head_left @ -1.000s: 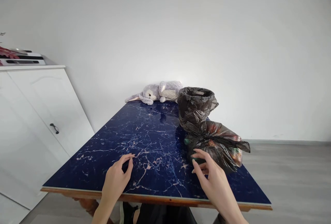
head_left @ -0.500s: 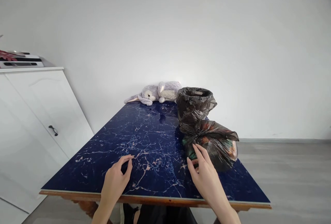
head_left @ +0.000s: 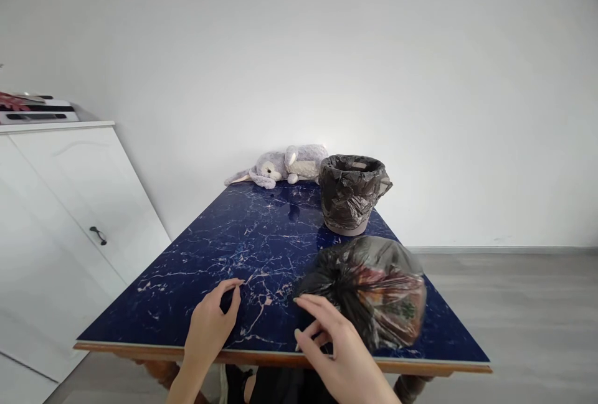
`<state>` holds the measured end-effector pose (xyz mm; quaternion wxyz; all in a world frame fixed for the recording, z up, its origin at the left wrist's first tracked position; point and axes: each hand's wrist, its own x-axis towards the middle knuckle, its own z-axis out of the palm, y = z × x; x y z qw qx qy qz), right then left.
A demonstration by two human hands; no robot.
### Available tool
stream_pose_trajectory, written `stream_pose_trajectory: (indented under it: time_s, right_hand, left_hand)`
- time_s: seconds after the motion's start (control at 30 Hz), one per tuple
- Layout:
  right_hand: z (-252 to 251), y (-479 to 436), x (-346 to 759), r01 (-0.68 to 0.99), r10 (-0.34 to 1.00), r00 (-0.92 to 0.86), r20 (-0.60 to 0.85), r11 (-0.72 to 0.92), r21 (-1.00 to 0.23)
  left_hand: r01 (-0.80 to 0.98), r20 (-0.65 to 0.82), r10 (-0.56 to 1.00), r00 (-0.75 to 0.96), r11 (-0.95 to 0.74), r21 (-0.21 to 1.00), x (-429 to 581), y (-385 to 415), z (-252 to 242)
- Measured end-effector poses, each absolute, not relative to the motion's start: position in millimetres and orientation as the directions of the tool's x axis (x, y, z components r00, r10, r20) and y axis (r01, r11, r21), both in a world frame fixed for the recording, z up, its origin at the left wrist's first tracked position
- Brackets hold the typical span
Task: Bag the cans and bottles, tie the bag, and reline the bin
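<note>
A tied black plastic garbage bag (head_left: 390, 295) lies on its side at the table's right front. Colourful packaging shows through its thin film, and its gathered neck points left. My right hand (head_left: 334, 342) is just left of and in front of that neck, thumb and fingers apart, with nothing visible between them. Whether its fingertips touch the film I cannot tell. At the table's front left, my left hand (head_left: 212, 320) rests low over the surface, fingers curved with a gap to the thumb, holding nothing.
Behind the bag stands a trash can (head_left: 350, 202) lined with a black bag. A plush rabbit (head_left: 299, 164) lies against the wall at the far edge of the blue marbled table (head_left: 252, 230). A white cabinet (head_left: 79, 205) is to the left.
The tied bag has tipped over toward me, its neck swinging left and forward, uncovering the trash can's base. My right hand has moved left and closer to me. My left hand has stayed put.
</note>
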<state>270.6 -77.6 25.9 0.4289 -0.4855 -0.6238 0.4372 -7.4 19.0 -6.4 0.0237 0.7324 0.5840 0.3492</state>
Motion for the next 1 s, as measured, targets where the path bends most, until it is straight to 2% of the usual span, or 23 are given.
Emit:
stream_pose_trajectory:
  time_s: [0.13, 0.27, 0.37, 0.47, 0.57, 0.67, 0.77, 0.87, 1.0]
  right_hand:
    - [34.7, -82.7, 267.3, 0.163, 0.946, -0.317, 0.072, 0.129, -0.978]
    - [44.3, -85.2, 267.9, 0.136, 0.905, -0.419, 0.072, 0.141, -0.981]
    - [47.4, -85.8, 271.7, 0.162, 0.878, -0.475, 0.065, 0.160, -0.974]
    - [46.2, -83.4, 277.5, 0.181, 0.842, -0.536, 0.064, 0.189, -0.965]
    - [44.9, -78.0, 282.9, 0.167, 0.799, -0.596, 0.083, 0.225, -0.960]
    - [45.8, -73.9, 287.9, 0.172, 0.789, -0.613, 0.039, 0.182, -0.968]
    - [44.6, -72.4, 294.4, 0.195, 0.821, -0.570, 0.024, 0.163, -0.967]
    - [36.9, -69.7, 301.9, 0.254, 0.898, -0.431, 0.093, 0.220, -0.942]
    - [21.2, -59.6, 307.8, 0.321, 0.954, -0.222, 0.200, 0.265, -0.909]
  left_hand:
    - [0.786, 0.492, 0.857, 0.155, -0.408, 0.464, 5.4, 18.6, 3.0]
    - [0.676, 0.536, 0.781, 0.321, -0.585, 0.448, 41.9, 10.5, 30.5]
    - [0.585, 0.536, 0.676, 0.506, -0.725, 0.363, 72.7, 3.9, 59.2]
    - [0.525, 0.469, 0.576, 0.669, -0.814, 0.250, 94.5, 3.1, 83.1]
    - [0.488, 0.430, 0.512, 0.744, -0.855, 0.175, 105.0, 8.7, 91.9]
    - [0.493, 0.490, 0.509, 0.708, -0.853, 0.173, 106.0, 16.9, 88.5]
    - [0.554, 0.584, 0.567, 0.581, -0.801, 0.226, 99.8, 23.6, 84.7]
    - [0.643, 0.641, 0.670, 0.375, -0.686, 0.340, 89.7, 27.1, 86.7]
    - [0.702, 0.618, 0.775, 0.132, -0.514, 0.493, 73.9, 29.1, 90.8]
